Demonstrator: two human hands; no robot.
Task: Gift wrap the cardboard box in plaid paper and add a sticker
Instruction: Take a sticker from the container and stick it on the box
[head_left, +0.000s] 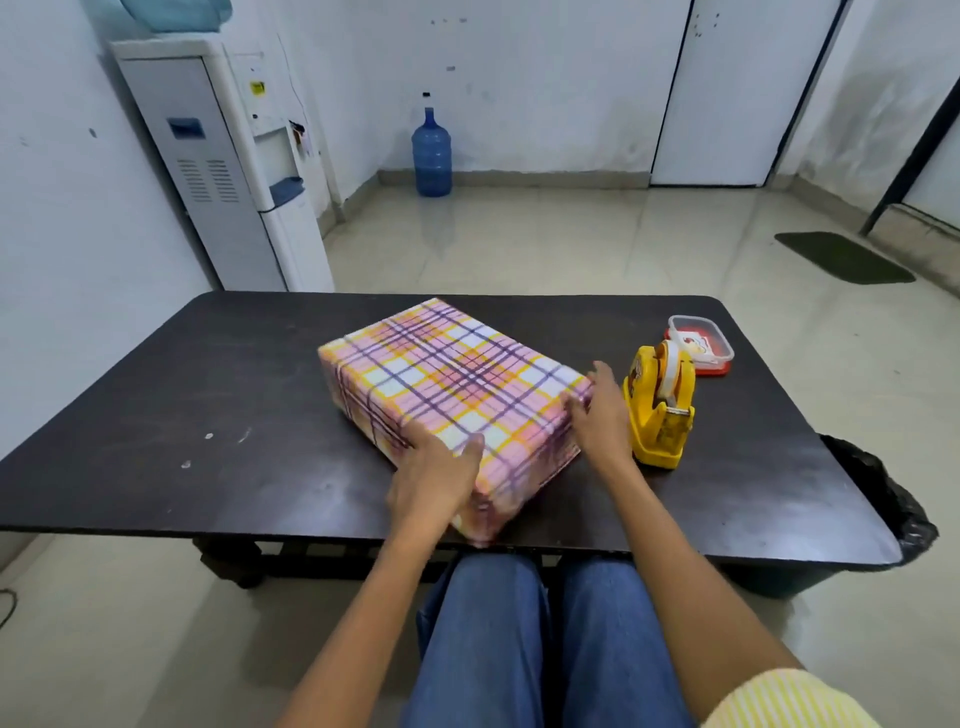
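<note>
Head view. Plaid-wrapped box (457, 379) lies flat on dark table (208, 389), its near corner right at the front edge. Left hand (436, 478) lies flat over the near-left corner, fingers straight, nothing gripped. Right hand (597, 415) presses straight fingers against the right side, likewise not clasping. No sticker on the faces that show.

Risks, as judged:
- A pull toward the body likely tips the near corner off the edge.
- Right wrist sits just beside yellow tape dispenser (660, 410); a turn of the box may knock it into the lidded container (701, 343) behind.
</note>
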